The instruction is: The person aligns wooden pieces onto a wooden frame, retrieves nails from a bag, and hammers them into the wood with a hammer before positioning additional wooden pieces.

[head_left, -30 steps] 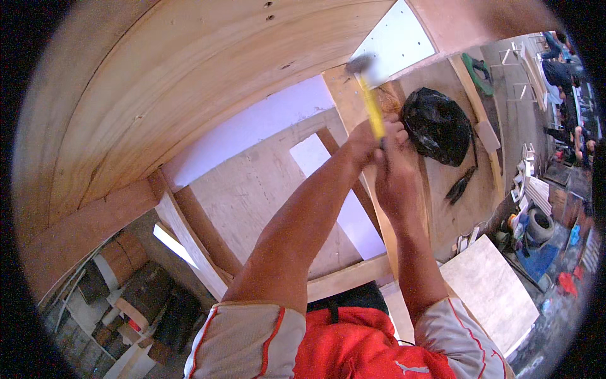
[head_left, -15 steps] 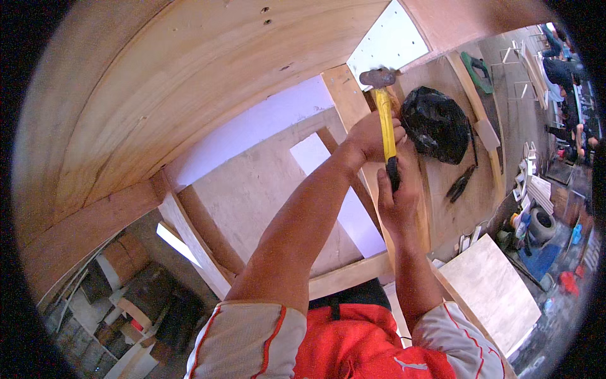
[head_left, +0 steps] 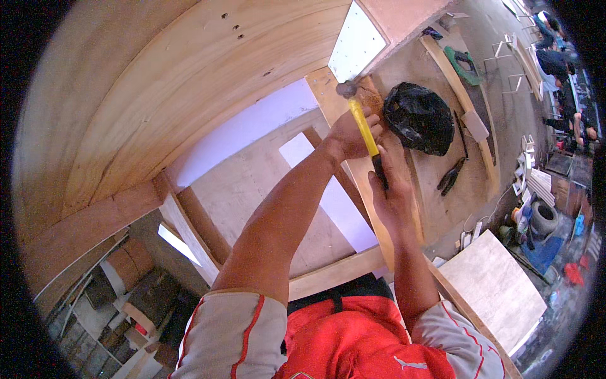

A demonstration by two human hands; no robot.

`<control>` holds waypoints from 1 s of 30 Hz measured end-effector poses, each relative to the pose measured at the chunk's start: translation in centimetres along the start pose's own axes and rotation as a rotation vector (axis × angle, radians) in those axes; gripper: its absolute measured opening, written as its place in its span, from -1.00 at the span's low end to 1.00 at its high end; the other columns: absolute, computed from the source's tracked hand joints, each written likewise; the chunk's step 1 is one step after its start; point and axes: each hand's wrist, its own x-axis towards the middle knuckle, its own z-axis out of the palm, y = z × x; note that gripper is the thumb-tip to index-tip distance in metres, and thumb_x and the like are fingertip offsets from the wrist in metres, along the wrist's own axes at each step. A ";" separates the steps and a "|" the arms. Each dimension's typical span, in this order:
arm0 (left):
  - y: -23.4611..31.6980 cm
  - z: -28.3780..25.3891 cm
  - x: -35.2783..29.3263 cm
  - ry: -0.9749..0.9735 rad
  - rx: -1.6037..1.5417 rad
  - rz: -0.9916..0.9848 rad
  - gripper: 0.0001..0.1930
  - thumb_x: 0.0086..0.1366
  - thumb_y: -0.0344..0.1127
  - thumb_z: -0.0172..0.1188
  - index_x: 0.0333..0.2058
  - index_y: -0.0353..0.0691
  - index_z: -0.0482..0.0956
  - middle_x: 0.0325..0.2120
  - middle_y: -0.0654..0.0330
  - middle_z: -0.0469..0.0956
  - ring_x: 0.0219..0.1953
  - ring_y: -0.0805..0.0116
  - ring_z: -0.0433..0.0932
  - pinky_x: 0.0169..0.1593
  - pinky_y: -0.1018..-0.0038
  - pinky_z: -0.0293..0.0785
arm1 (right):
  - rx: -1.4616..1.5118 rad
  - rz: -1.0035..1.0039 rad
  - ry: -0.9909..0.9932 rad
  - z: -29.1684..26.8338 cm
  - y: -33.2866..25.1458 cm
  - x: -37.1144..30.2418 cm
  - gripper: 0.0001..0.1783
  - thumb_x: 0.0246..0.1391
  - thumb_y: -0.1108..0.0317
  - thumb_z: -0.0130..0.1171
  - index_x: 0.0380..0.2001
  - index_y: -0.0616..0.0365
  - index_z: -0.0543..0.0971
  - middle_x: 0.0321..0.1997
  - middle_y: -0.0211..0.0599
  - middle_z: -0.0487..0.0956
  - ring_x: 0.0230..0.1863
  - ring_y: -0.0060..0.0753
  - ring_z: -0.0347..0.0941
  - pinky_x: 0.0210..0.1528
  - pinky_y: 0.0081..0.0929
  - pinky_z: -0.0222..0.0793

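Note:
My right hand (head_left: pixel 392 180) is wrapped round the black grip of a hammer (head_left: pixel 363 126) with a yellow handle. The hammer's dark steel head (head_left: pixel 346 89) is close to a wooden beam (head_left: pixel 327 85), just below a white plate with small holes (head_left: pixel 356 44). Passing partly beneath the handle, my left hand (head_left: pixel 350 134) rests at the beam with its fingers curled together. What those fingers hold, if anything, is hidden. Right of my hands lies a black plastic bag (head_left: pixel 418 118) on a wooden board.
Dark pliers (head_left: pixel 451 177) and a green-handled tool (head_left: pixel 463 66) lie on the board at right. A large wooden panel (head_left: pixel 126 95) rises at left. A pale board (head_left: pixel 489 290) stands lower right. Wood scraps (head_left: pixel 126 303) lie lower left; people work far right.
The hammer has tipped to the left, its head now lower beside the beam. Both hands appear shifted slightly left, as the whole view has moved a little too.

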 end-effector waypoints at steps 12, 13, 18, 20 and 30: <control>-0.6 1.2 0.3 0.124 -0.093 -0.054 -0.79 0.27 -0.11 0.19 -0.44 -0.07 0.57 -0.37 0.18 0.55 -0.15 0.10 0.54 0.04 0.15 0.48 | 0.061 -0.012 0.060 2.7 -0.9 1.5 -0.41 0.34 0.47 0.08 0.42 0.06 0.36 0.06 0.20 0.62 0.01 0.13 0.64 -0.01 -0.21 0.53; -0.5 0.8 0.4 0.108 -0.141 -0.057 -0.76 0.34 -0.12 0.17 -0.44 -0.10 0.56 -0.38 0.16 0.54 -0.15 0.06 0.53 0.00 0.12 0.49 | 0.058 -0.013 0.059 3.4 0.1 1.6 -0.41 0.34 0.47 0.08 0.42 0.06 0.36 0.06 0.20 0.62 0.01 0.13 0.64 -0.01 -0.21 0.53; -1.0 1.1 0.0 0.118 -0.219 -0.068 -0.76 0.32 -0.11 0.18 -0.45 -0.11 0.55 -0.41 0.15 0.51 -0.18 0.06 0.52 -0.06 0.13 0.51 | 0.042 -0.168 0.193 5.4 1.3 2.3 -0.42 0.41 0.43 0.01 0.46 -0.01 0.30 -0.16 0.03 0.67 -0.29 -0.16 0.65 -0.25 -0.32 0.50; -1.0 0.9 -0.1 0.117 -0.242 -0.089 -0.76 0.31 -0.11 0.19 -0.45 -0.10 0.55 -0.41 0.16 0.51 -0.18 0.06 0.52 -0.07 0.14 0.52 | 0.053 -0.114 0.138 5.0 1.2 2.2 -0.42 0.41 0.43 0.00 0.47 0.01 0.30 -0.27 -0.09 0.61 -0.37 -0.26 0.56 -0.30 -0.33 0.46; -0.3 0.3 0.2 -0.030 -0.253 -0.274 -0.82 0.17 -0.18 0.24 -0.28 -0.05 0.68 -0.18 0.18 0.62 -0.02 0.14 0.54 0.01 0.25 0.43 | 0.023 -0.295 0.262 3.5 0.7 0.9 -0.41 0.37 0.51 -0.01 0.44 0.16 0.30 -0.40 -0.29 0.42 -0.43 -0.41 0.36 -0.35 -0.39 0.37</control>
